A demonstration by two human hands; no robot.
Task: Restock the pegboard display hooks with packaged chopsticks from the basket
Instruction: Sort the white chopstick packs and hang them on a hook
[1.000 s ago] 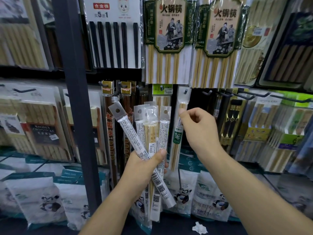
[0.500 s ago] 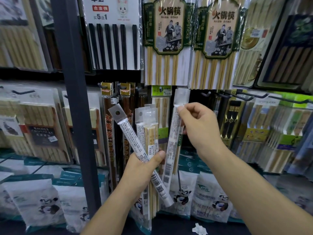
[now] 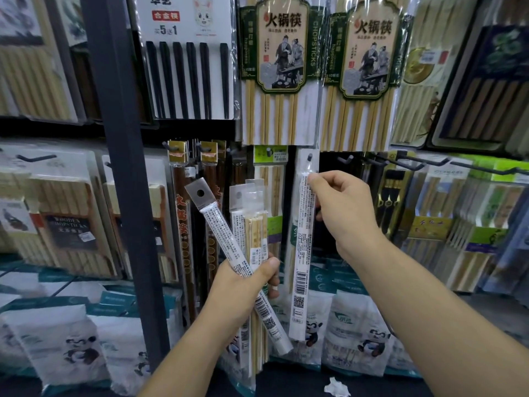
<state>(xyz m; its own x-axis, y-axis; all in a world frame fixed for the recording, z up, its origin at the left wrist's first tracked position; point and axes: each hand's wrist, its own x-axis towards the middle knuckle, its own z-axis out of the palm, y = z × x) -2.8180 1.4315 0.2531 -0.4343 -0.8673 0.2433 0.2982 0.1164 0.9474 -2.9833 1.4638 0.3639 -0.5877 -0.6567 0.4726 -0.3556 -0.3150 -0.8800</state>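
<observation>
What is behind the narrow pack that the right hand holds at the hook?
A hanging pack with a green label peeks out at its left edge; the narrow pack covers the rest.

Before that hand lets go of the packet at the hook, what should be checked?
1. Right hand pinches the packet near its top: ok.
2. Packet's hole appears to sit over the hook tip: ok.
3. Packet pushed fully back on the hook: cannot tell.
4. Packet hangs roughly upright: ok.
5. Left hand grips the spare packets: ok.
</observation>
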